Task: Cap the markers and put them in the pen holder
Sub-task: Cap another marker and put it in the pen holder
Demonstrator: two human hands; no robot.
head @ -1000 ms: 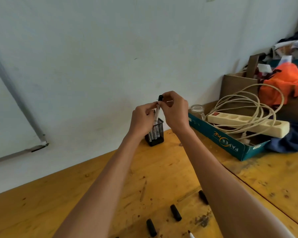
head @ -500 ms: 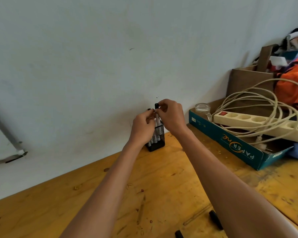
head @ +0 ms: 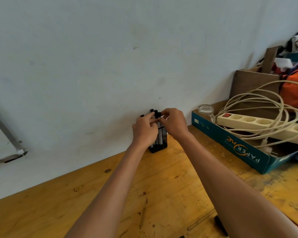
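A black mesh pen holder point(head: 160, 141) stands on the wooden table against the wall. Several capped markers stick out of it, their black caps point(head: 151, 111) showing above my fingers. My left hand point(head: 144, 131) and my right hand point(head: 174, 124) meet over the holder's top. Both pinch the black-capped marker point(head: 156, 114), which stands upright in the holder with its white barrel mostly hidden by my fingers. A loose black cap point(head: 219, 224) lies at the table's near edge, beside my right forearm.
A teal paper-box lid point(head: 230, 143) to the right holds a cream power strip point(head: 258, 122) with coiled cable and a glass jar point(head: 206, 110). Behind it are a brown cardboard box point(head: 253, 85) and orange cloth point(head: 296, 90). A whiteboard corner point(head: 15, 152) sits at left.
The marker has gone down from above the holder into it, with both hands following it down. The view has tilted up, so the loose caps near me have mostly left the frame.
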